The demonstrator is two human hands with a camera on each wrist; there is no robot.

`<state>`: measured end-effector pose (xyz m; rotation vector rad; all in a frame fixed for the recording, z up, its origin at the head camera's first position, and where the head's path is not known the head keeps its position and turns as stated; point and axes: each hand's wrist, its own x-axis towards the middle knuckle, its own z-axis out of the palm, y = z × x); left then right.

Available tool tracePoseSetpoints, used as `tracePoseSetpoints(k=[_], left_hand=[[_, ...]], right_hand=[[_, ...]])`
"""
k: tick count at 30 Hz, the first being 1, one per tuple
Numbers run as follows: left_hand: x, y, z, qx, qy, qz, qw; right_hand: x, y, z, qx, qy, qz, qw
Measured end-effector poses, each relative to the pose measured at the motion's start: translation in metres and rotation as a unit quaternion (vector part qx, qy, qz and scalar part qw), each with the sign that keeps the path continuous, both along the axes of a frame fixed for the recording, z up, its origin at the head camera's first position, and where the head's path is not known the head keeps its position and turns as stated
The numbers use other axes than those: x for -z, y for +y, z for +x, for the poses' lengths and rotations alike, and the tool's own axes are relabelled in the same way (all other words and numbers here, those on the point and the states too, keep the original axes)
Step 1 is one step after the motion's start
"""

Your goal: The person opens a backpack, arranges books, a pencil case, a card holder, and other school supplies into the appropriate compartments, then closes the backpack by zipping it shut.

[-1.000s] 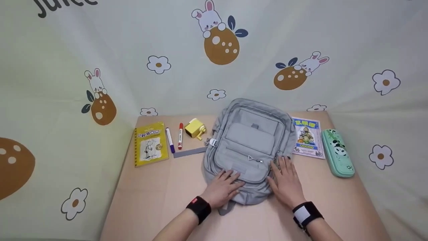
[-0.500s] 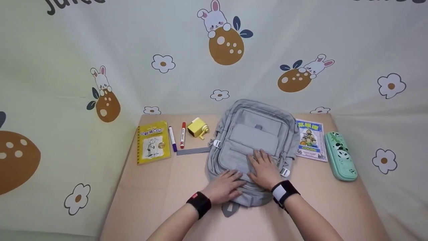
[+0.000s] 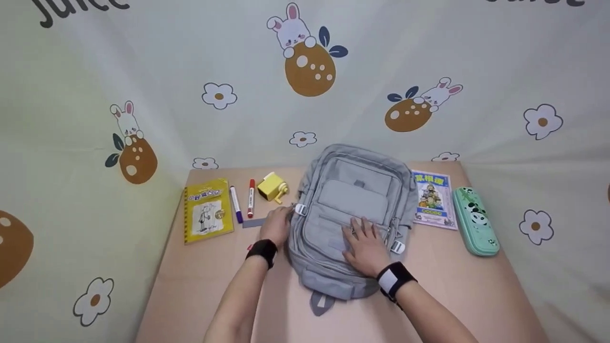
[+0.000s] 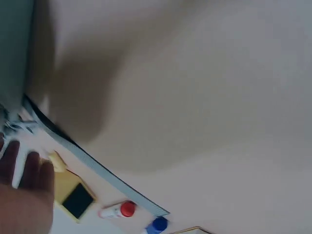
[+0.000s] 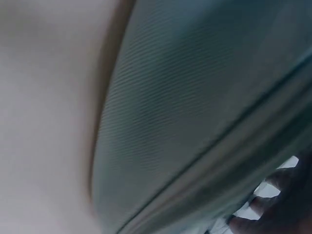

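Note:
A grey backpack (image 3: 352, 200) lies on its back on the table, front pockets up. My left hand (image 3: 276, 227) is at its left side, next to the white buckle (image 3: 300, 209). In the left wrist view the fingers (image 4: 30, 170) reach out near the buckle without visibly gripping; the fingertips are partly cut off. A grey strap (image 3: 252, 223) runs from that side across the table. My right hand (image 3: 367, 250) rests flat on the lower front pocket, fingers spread. In the right wrist view the fingers (image 5: 263, 204) are dark beside the grey fabric (image 5: 170, 107).
To the left lie a yellow spiral notebook (image 3: 208, 212), a purple-capped marker (image 3: 236, 204), a red marker (image 3: 251, 198) and a yellow box with a crank (image 3: 272, 187). On the right are a colourful book (image 3: 434, 200) and a green panda pencil case (image 3: 475, 221). A printed cloth (image 3: 257, 57) hangs behind.
My left hand has moved from the backpack's lower front up and left to its side by the buckle. My right hand has shifted from the right edge inward onto the front pocket.

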<state>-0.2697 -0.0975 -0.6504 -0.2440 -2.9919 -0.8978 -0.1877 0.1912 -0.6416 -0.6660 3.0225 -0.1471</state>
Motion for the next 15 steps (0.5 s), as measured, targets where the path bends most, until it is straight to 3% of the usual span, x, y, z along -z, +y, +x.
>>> tracePoseSetpoints(k=[3, 6, 9, 15], left_hand=[[0.001, -0.003, -0.007, 0.021, -0.023, 0.019, 0.9994], [0.000, -0.004, -0.011, 0.031, -0.019, 0.025, 0.9990], [-0.001, -0.002, -0.016, 0.027, -0.010, 0.005, 0.9996], [0.006, 0.006, -0.028, 0.023, 0.020, -0.040, 0.9987]], right_hand=[[0.000, -0.013, 0.008, -0.018, -0.007, -0.019, 1.000], [-0.001, -0.026, 0.018, -0.062, -0.033, -0.044, 0.997], [-0.003, -0.034, 0.024, -0.095, -0.070, -0.050, 0.992], [-0.007, -0.030, 0.027, -0.111, -0.107, -0.045, 0.987]])
